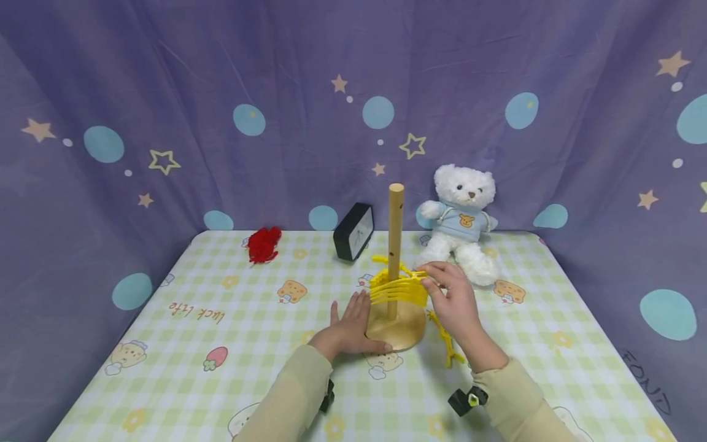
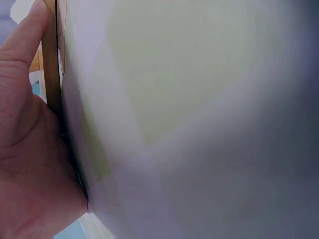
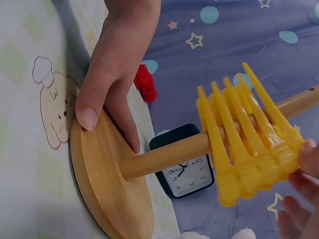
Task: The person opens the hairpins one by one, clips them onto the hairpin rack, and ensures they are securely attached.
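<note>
A round wooden post point(image 1: 395, 230) rises upright from a wooden base point(image 1: 402, 334). My left hand point(image 1: 349, 328) rests against the base's left side, fingers straight and thumb on its front rim. In the right wrist view that thumb lies on top of the base's edge. Around the lower post sits a cluster of yellow plastic pieces point(image 3: 249, 149) with long, tapering prongs. My right hand point(image 1: 454, 298) pinches the cluster's right end between thumb and fingers. A loose yellow branch-like piece point(image 1: 445, 341) lies on the cloth below the right hand.
Behind the post stand a black square clock point(image 1: 353, 233) and a white teddy bear point(image 1: 465, 224) in a blue top. A red tangled bundle point(image 1: 264, 245) lies back left. A checked cloth point(image 1: 221, 393) covers the table, and a purple curtain point(image 1: 309, 49) hangs behind.
</note>
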### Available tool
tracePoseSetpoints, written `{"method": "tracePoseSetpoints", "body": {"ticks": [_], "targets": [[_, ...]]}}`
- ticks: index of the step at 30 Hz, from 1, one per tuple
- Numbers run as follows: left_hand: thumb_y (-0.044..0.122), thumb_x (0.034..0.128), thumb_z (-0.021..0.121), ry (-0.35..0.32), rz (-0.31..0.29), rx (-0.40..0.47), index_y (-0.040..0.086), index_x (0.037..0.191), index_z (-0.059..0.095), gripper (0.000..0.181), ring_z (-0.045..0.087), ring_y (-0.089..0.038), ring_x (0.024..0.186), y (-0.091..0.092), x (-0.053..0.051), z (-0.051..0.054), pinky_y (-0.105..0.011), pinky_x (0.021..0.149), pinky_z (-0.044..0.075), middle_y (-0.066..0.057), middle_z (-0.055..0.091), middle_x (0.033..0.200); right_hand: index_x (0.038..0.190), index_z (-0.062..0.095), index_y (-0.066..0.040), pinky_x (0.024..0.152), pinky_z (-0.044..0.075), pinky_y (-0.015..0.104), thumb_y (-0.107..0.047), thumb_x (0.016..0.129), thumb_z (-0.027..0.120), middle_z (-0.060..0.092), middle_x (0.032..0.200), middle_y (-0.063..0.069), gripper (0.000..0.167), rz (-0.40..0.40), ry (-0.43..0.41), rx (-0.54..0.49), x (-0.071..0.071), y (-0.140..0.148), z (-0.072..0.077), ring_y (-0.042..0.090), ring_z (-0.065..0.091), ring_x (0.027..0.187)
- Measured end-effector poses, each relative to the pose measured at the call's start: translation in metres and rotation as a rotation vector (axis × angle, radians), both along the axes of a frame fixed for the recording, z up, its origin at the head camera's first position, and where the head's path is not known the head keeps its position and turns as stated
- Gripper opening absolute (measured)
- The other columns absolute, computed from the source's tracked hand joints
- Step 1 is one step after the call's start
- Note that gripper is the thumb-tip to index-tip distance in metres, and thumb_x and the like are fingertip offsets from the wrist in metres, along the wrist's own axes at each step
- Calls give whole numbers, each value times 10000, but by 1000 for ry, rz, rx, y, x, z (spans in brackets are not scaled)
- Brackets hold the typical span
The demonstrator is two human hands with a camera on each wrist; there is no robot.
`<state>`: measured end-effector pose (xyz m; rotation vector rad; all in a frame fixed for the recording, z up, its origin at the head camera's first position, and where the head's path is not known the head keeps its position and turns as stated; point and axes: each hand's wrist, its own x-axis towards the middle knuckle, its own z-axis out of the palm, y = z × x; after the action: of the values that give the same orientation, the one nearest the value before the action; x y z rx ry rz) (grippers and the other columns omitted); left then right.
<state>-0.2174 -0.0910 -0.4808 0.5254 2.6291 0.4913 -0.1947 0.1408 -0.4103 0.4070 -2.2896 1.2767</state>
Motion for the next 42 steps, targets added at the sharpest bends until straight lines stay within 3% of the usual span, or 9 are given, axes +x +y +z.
{"method": "tracePoseSetpoints", "body": {"ticks": [4,8,14,19,28,32,35,39,42], "targets": [[760,757,610,-1,-3,2,54,1564,-27,1246,-133,-225,1482,0,2,3,-580,1103,-160,-90,-113,1628,1194,688,-70,790,482,426,-170,980,599,589,1290,94,252,88,-110,53,0,3,1,268,561,1114],[787,741,594,-3,-3,-8,83,1563,-62,1265,-167,-200,1472,-2,-2,-4,-568,1098,-181,-62,-146,1621,1349,574,-73,823,490,465,-189,998,574,486,1428,134,370,164,-176,74,3,10,3,324,527,1202],[826,708,582,7,8,22,100,1563,-73,1299,-168,-196,1471,-3,-8,-16,-574,1087,-198,-53,-141,1620,1507,372,-161,923,455,499,-314,1003,560,392,1515,90,560,169,-311,11,11,24,0,329,483,1265],[859,687,559,4,9,10,113,1559,-97,1321,-181,-191,1466,-4,-9,-22,-576,1086,-199,-42,-160,1615,1454,449,-114,916,461,488,-314,1007,552,459,1465,89,501,112,-370,-19,18,34,-10,311,538,1210],[860,680,564,1,6,12,110,1560,-90,1328,-173,-207,1470,-4,-11,-22,-582,1081,-202,-51,-157,1617,1324,585,-79,885,500,443,-223,966,630,577,1336,138,388,24,-509,35,29,51,-33,297,597,1126],[874,677,546,2,6,11,128,1559,-102,1324,-184,-192,1466,-4,-11,-23,-578,1080,-207,-28,-182,1610,1285,592,-72,690,555,386,-241,935,671,586,1304,137,396,-3,-659,58,32,58,-43,292,617,1042],[882,668,543,3,4,7,139,1558,-104,1328,-192,-178,1461,-3,-11,-23,-570,1079,-214,-11,-194,1605,1229,600,-74,648,547,383,-294,889,723,605,1244,118,423,-18,-739,131,35,61,-50,278,606,1015],[875,672,551,7,1,2,130,1561,-90,1325,-188,-175,1463,-3,-10,-22,-563,1080,-216,-14,-185,1609,1128,614,-67,772,500,421,-361,802,801,634,1123,79,476,0,-731,288,37,65,-55,236,588,953],[852,691,564,11,0,16,102,1565,-63,1312,-169,-194,1470,-3,-8,-16,-566,1084,-208,-44,-160,1618,1083,610,-69,743,469,393,-390,751,836,624,1061,49,514,32,-727,351,37,65,-57,191,547,843]]}}
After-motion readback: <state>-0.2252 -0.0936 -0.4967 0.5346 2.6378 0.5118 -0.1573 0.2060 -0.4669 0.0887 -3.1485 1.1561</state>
